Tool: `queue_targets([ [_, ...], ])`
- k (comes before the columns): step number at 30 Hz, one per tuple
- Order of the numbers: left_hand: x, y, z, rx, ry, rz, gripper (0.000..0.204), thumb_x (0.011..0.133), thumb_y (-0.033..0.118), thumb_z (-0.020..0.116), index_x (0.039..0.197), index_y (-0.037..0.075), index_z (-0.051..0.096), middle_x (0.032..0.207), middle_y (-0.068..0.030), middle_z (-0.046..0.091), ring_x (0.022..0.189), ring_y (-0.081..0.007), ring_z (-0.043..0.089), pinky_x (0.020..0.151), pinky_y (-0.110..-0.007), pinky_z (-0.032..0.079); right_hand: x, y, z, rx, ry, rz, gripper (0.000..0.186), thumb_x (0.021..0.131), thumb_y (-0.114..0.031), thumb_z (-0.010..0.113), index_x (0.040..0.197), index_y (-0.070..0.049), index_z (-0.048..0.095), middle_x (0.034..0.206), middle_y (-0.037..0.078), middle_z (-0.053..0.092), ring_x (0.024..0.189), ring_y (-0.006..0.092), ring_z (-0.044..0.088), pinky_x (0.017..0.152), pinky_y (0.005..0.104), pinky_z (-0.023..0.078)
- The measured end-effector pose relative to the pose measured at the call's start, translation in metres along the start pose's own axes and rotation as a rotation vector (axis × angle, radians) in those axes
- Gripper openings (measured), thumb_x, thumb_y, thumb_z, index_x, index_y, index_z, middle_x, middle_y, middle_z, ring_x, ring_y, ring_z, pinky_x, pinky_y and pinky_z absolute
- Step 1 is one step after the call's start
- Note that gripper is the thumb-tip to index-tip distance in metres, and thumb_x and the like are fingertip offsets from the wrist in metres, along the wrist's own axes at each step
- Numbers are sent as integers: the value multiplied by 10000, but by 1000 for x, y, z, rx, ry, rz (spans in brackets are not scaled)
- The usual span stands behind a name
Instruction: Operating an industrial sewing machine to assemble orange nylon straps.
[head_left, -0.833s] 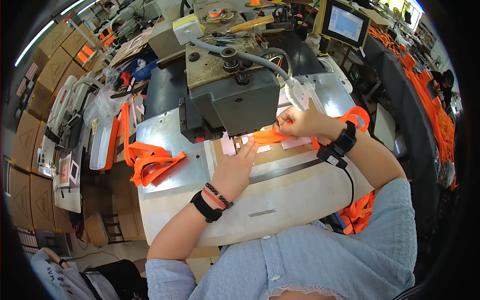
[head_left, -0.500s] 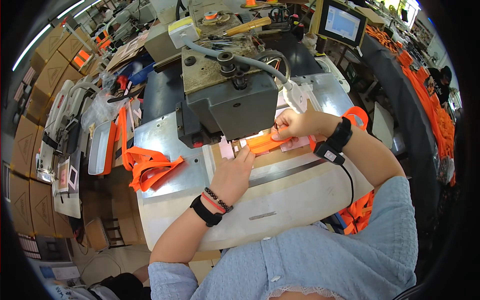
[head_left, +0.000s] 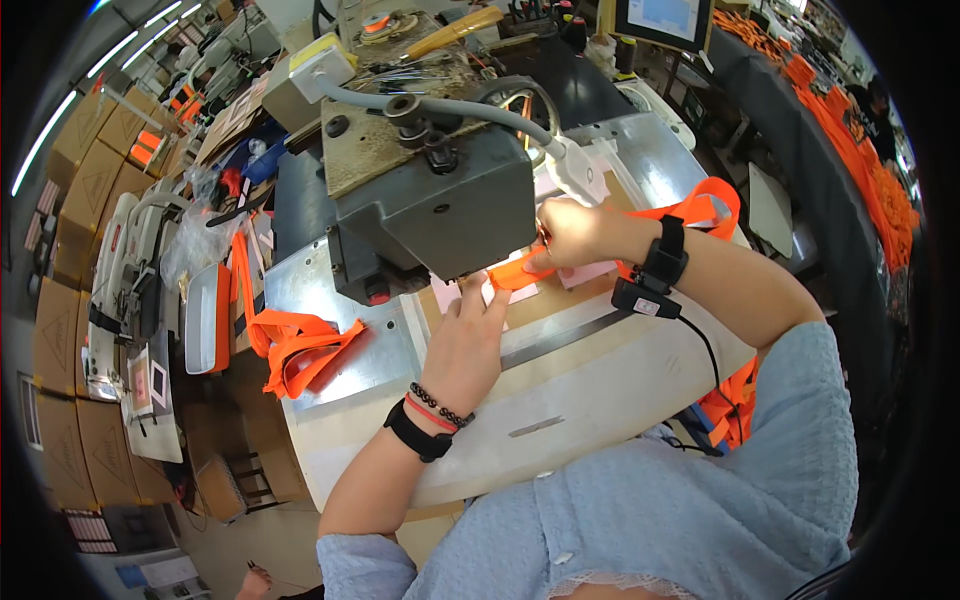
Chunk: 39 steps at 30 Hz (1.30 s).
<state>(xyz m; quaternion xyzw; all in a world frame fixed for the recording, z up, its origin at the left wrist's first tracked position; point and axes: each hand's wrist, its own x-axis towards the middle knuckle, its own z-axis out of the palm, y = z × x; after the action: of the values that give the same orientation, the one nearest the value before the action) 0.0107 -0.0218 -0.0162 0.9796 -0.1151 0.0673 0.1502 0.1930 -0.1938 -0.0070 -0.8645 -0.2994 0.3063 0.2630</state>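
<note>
An orange strap (head_left: 512, 274) lies across the work plate beneath the dark head of a sewing machine (head_left: 435, 205). My left hand (head_left: 465, 340) rests flat with fingers stretched out, its tips at the strap's left end. Farther right, my right hand (head_left: 575, 235) is closed on the strap, pinching it from above. A small dark metal piece shows at its curled fingers, too hidden to name. From beyond the right wrist the strap loops out over the plate's right side. Pale pink pieces (head_left: 588, 273) sit on the brown board (head_left: 560, 300) around it.
A heap of orange straps (head_left: 305, 345) lies on the metal plate at left, near a white-and-orange tray (head_left: 207, 320). A white lamp on a grey cable (head_left: 578, 172) hangs by my right hand. A screen (head_left: 662, 20) stands behind; cartons (head_left: 85, 350) line the left.
The view has shifted, with the machine head further left. My right hand has turned more back-up and moved slightly left over the strap. My left fingers have spread apart a little.
</note>
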Motion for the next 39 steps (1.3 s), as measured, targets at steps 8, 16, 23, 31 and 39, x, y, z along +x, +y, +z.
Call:
queue_targets([
  [8,-4,5,-17,48,-120,-19,509,819,-38,576,1324,26,551,1268,-211,528,1085,-387,609,898,-434,524,-4,-13,-5,46,-43,26,371,820,-203,820,690,-28,520,651,99,662,554,161,674,516,310,499],
  [16,-5,10,-11,76,-17,88,520,881,138,659,1355,-26,523,1361,-176,539,1077,-321,588,920,-424,497,-2,-14,-2,62,-22,60,371,821,-191,819,690,-20,517,628,100,644,550,169,674,510,319,509],
  [23,-4,11,-4,61,-56,80,646,888,242,699,1417,-51,473,1408,-197,524,1127,-326,553,981,-407,468,1,-11,0,62,-35,46,348,832,-186,811,711,1,544,616,106,636,544,173,684,511,311,523],
  [31,-4,8,-2,53,-37,67,679,889,255,701,1434,-64,451,1404,-221,527,1108,-335,555,985,-410,464,1,-15,-1,27,-40,53,320,833,-191,807,753,42,603,632,120,653,547,175,684,526,315,532],
  [39,-4,10,-2,129,-14,61,683,886,286,701,1424,-67,472,1402,-192,546,1098,-308,554,969,-411,456,0,-13,1,-67,9,53,392,798,-289,837,803,58,655,659,125,676,577,192,670,560,341,529],
])
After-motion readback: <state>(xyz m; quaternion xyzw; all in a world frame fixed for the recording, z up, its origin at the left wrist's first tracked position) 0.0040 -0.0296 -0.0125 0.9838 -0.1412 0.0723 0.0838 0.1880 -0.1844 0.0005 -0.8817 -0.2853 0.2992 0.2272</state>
